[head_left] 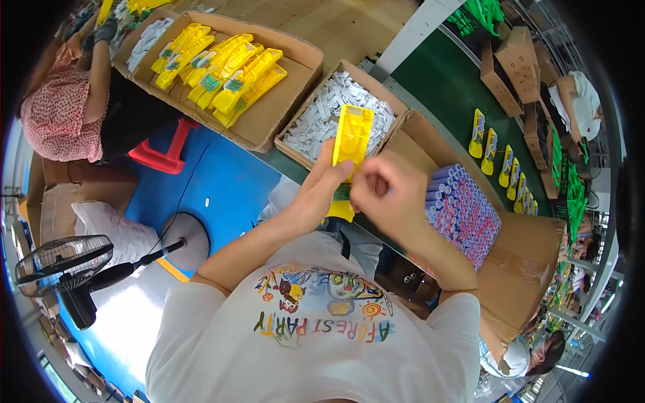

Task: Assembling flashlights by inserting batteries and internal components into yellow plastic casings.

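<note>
My left hand [321, 187] grips a yellow plastic housing [355, 131], its hollow, ribbed inside turned up and its thumb lying along the side. Below the fingers, a bit of green circuit board [341, 193] and the housing's lower yellow end show. Right beside it is my right hand [390, 191], slightly blurred, with fingers curled in; whatever they pinch, if anything, is hidden. Just beyond both hands stands a shallow carton [300, 149] of small white plastic parts [319, 111].
At the left, a carton [295, 50] holds several yellow housings with boards and wires. To the right, an open carton [521, 245] contains purple-wrapped cylindrical cells [463, 208]. More yellow housings [490, 151] line a green belt [430, 74]. A fan [101, 275], red stool [164, 151] and co-worker [64, 117] are at left.
</note>
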Tool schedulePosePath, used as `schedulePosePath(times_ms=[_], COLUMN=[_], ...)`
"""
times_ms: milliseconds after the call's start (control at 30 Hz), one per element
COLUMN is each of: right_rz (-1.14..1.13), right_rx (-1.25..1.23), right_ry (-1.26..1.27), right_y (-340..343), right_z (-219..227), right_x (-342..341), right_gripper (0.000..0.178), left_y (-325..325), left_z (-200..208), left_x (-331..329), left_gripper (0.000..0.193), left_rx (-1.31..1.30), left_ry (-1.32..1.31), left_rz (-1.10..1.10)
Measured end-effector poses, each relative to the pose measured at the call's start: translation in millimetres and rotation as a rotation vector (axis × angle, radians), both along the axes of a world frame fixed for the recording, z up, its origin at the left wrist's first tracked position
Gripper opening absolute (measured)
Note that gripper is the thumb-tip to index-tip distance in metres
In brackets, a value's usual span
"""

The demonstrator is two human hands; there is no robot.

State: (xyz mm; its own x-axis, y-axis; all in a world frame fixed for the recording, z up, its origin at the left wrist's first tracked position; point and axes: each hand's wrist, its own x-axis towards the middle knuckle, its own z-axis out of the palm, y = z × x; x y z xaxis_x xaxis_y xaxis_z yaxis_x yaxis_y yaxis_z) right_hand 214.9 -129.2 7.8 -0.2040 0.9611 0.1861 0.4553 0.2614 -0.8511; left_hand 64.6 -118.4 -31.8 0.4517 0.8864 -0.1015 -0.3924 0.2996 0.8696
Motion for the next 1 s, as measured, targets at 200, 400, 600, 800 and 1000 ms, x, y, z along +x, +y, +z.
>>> schedulePosePath(times_ms=[200,400,600,800,1000], right_rz=[0.091,0.202,-0.039,-0.036,0.178], right_rx=[-0.012,0.363,-0.644,-0.760,-0.458], right_ry=[-0.304,-0.800,0.209,0.222,0.040], right_y=[17.2,39.5,18.4,25.7,76.0], right_z=[-7.6,-33.8,13.9,7.7,-31.2], right_x=[52.8,102.1,53.4,36.5,8.8], right_gripper=[0.011,0.017,0.023,0.018,0.014], left_y=[4.8,-0.7,-17.1,-19.3,-4.0], left_z=[-10.3,-8.2,-17.6,-13.8,-15.9], left_x=[-4.7,-2.4,10.1,8.4,-31.1], left_gripper=[0.036,0.038,0.055,0.058,0.045], left_rx=[-0.077,-0.024,0.075,0.154,-0.036], left_ry=[-0.066,-0.027,0.140,0.241,0.122], left_rz=[-0.009,-0.153,-0.180,-0.133,-0.150])
